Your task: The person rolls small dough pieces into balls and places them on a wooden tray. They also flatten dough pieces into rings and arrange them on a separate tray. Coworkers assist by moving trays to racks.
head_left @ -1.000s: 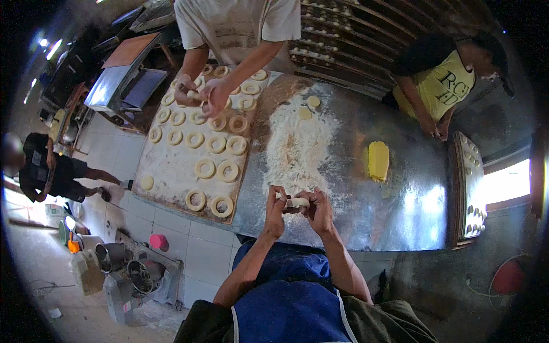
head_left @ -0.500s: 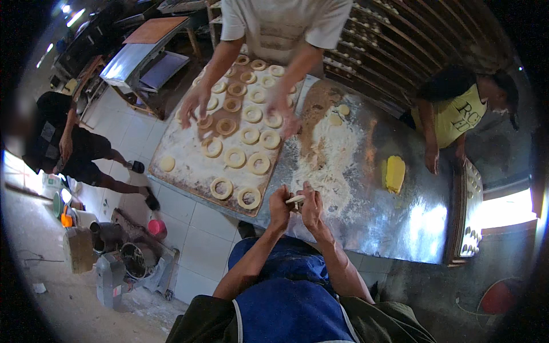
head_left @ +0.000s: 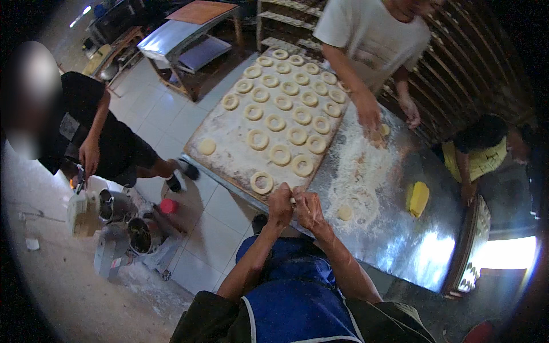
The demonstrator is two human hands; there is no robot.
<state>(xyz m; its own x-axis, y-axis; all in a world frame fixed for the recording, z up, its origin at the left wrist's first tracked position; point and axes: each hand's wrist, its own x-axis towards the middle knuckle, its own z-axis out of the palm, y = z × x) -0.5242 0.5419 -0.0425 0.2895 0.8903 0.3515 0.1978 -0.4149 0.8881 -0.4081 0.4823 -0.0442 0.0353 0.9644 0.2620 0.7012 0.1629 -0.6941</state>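
Observation:
At the near corner of a floured wooden board [head_left: 226,163], my left hand [head_left: 280,207] and my right hand [head_left: 309,210] are close together. Between their closed fingers is a pale piece of dough [head_left: 293,200], mostly hidden, so its shape is unclear. Several dough rings lie in rows on the board, the closest a dough ring [head_left: 262,182] just left of my left hand. A flat dough round [head_left: 207,146] without a hole lies by the board's left edge. Another small dough round [head_left: 345,212] rests on the metal table [head_left: 389,251], right of my right hand.
Loose flour [head_left: 357,171] covers part of the table, where a co-worker's hand [head_left: 369,114] reaches down across from me. A yellow block [head_left: 419,199] sits farther right. Another person [head_left: 106,131] stands at left near metal pots [head_left: 142,235] on the tiled floor. Racks line the back.
My view has turned, and my hands are now over the board's near corner, still closed on dough. The co-worker opposite has moved from the rings to the floured patch.

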